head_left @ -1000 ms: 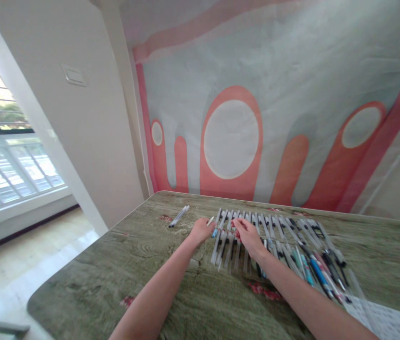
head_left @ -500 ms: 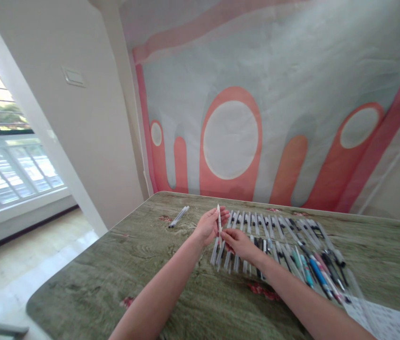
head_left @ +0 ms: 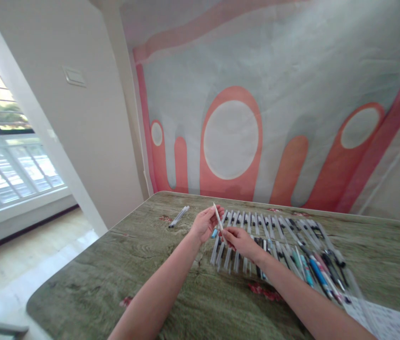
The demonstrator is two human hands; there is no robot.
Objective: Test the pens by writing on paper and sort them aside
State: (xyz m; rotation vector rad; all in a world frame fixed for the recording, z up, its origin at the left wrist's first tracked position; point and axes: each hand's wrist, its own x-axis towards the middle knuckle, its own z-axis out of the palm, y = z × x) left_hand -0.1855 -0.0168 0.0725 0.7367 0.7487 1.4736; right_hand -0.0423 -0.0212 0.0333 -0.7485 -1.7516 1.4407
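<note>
A slim white pen [head_left: 219, 218] slants up and to the left between my hands. The fingers of my right hand [head_left: 237, 239] are closed on its lower end. My left hand [head_left: 203, 224] is open with the palm turned toward the pen, its fingers stretched out behind the upper part; whether it touches the pen I cannot tell. A light blue piece [head_left: 214, 233] shows just below my left hand, its kind unclear. Beneath and right of my hands lie two rows of pens, a back row [head_left: 256, 222] of clear ones and a front row [head_left: 228, 259] partly hidden by my right hand.
Two or three pens [head_left: 178, 217] lie together at the left on the wood-patterned table [head_left: 108, 278]. Coloured pens [head_left: 318, 275] lie at the right, beside a printed white sheet [head_left: 387, 321]. A patterned wall covering [head_left: 278, 71] rises behind the table.
The white pen has tipped from nearly upright to leaning left at its top. My left hand has shifted slightly left, and the light blue piece has come into view.
</note>
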